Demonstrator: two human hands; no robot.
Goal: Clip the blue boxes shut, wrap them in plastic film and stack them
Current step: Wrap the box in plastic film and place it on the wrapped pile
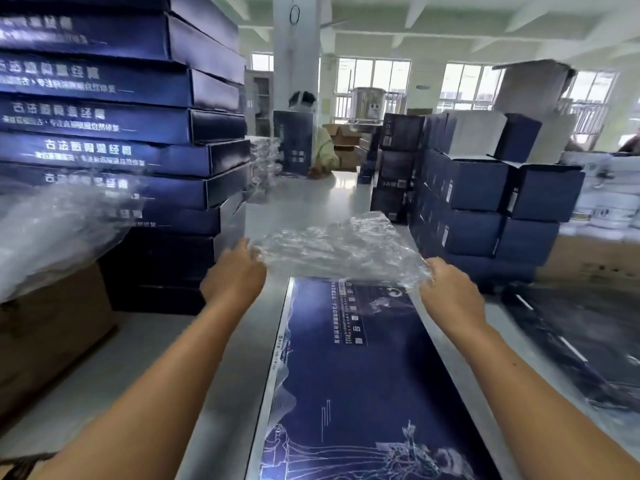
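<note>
A long flat blue box (356,375) with white line art lies lengthwise on the grey table (301,202) in front of me. Above its far end hangs a crinkled sheet of clear plastic film (339,249). My left hand (235,275) grips the film's left edge, and my right hand (450,289) pinches its right corner. The film is stretched between both hands and covers the box's far end. At the left rises a tall stack of flat blue boxes (121,116) with white lettering.
A brown carton (48,327) with loose film on top stands at the near left. Smaller blue boxes (478,202) are piled at the right. A person sits at the table's far end behind an upright blue box (294,147). Dark wrapped items (588,341) lie at the right.
</note>
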